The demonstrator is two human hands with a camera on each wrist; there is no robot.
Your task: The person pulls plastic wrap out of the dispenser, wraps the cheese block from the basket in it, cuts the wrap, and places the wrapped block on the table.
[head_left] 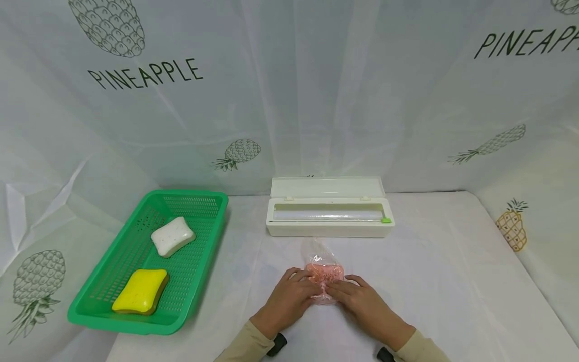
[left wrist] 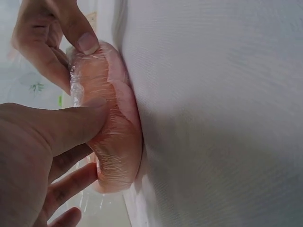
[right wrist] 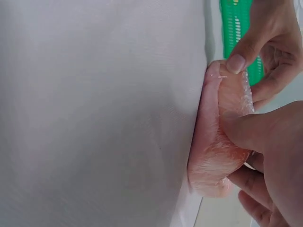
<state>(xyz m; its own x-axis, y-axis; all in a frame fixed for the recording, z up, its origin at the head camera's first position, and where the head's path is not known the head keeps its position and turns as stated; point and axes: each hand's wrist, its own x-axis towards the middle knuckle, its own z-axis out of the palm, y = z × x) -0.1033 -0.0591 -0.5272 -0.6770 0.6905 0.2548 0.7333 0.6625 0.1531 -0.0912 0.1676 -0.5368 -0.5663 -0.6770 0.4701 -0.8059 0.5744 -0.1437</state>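
A pink sponge-like block lies on the white cloth, wrapped in clear plastic film whose loose end stretches away toward the dispenser. My left hand grips its left side; in the left wrist view the thumb presses the near face while other fingers reach round the end. On the right side my right hand holds it likewise, the thumb on the near face in the right wrist view. The film is wrinkled and tight over that face. The fingertips on the far side are partly hidden.
A white film dispenser stands behind the hands, lid raised, with a roll inside and a green cutter at its right. To the left is a green basket with a white sponge and a yellow one. Pineapple-print curtains border the table.
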